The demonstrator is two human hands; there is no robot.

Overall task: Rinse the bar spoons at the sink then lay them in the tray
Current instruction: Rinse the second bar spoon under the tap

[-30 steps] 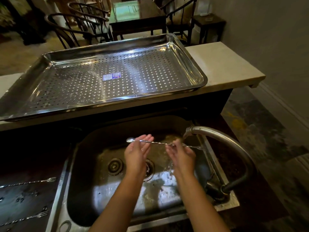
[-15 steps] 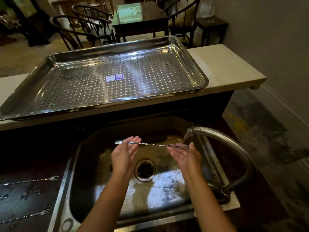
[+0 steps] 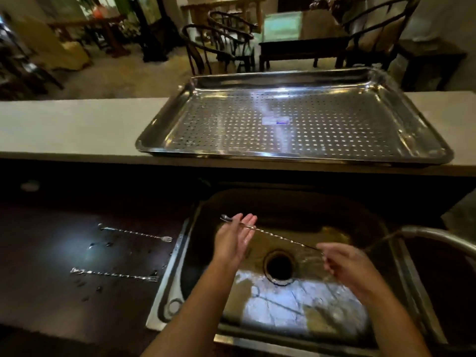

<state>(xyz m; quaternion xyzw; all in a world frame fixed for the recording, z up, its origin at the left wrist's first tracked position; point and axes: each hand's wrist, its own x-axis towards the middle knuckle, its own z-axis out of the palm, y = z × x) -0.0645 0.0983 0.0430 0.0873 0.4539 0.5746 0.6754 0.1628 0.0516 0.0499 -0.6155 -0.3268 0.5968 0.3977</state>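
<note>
Spanning the sink, a bar spoon rests across the left hand's straight fingers; the blurred right hand pinches its end. At 12 o'clock sits the tray.

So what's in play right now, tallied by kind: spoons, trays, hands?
Bar spoons: 3 (one held over the sink, one upper on the dark counter, one lower)
Perforated tray: 1, nothing in it
Hands: 2 (left hand, right hand)
Total: 6
</note>
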